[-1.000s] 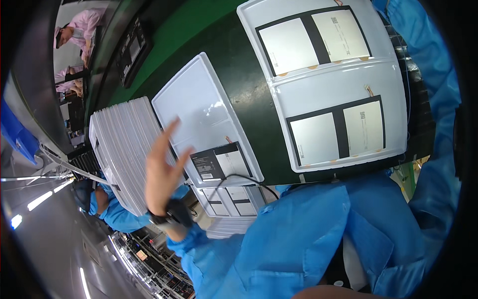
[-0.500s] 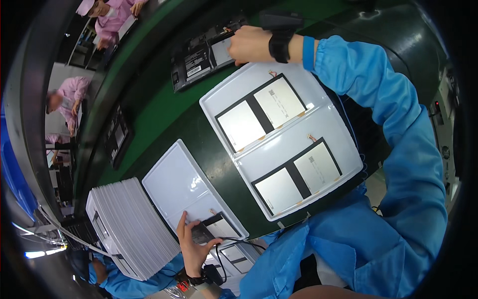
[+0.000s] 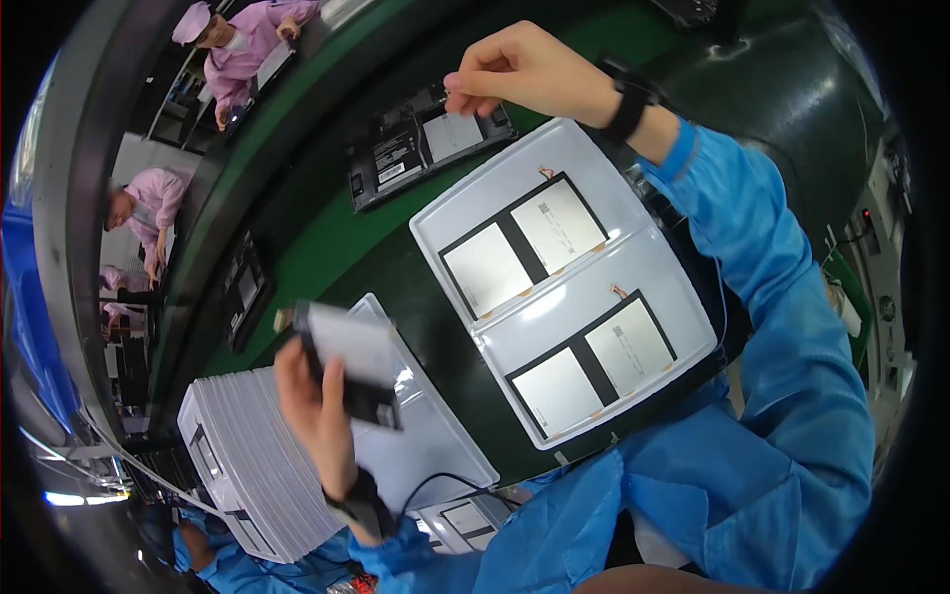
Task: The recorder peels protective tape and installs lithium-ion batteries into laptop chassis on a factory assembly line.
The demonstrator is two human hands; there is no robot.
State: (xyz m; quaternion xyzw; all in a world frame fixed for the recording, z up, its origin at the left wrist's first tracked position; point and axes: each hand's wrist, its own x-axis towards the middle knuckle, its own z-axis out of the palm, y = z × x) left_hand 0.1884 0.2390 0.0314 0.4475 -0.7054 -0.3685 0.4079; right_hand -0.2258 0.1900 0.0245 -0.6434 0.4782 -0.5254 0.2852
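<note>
My left hand (image 3: pixel 315 401) grips a flat battery pack (image 3: pixel 356 346), pale cells on black backing, blurred by motion. It is raised over the left white tray (image 3: pixel 430 441), where no other pack shows. My right hand (image 3: pixel 524 74) is pinched closed above an opened electronic device (image 3: pixel 391 163) with black casing and a pale battery inside; anything tiny between the fingertips is too small to make out. Between my arms lies a larger white tray (image 3: pixel 544 309) holding two battery packs, an upper one (image 3: pixel 485 269) and a lower one (image 3: pixel 557 391), each with a short coloured lead.
A tall stack of white trays (image 3: pixel 262 445) stands at the lower left. Another opened device (image 3: pixel 242 287) lies farther along the green belt (image 3: pixel 307 262). People in pink (image 3: pixel 247 59) work beyond a dark rail. A black cable (image 3: pixel 445 477) loops near my left wrist.
My left hand has lifted the battery pack from the left tray and carried it up and left. My right hand has risen off the opened device, its fingers now pinched.
</note>
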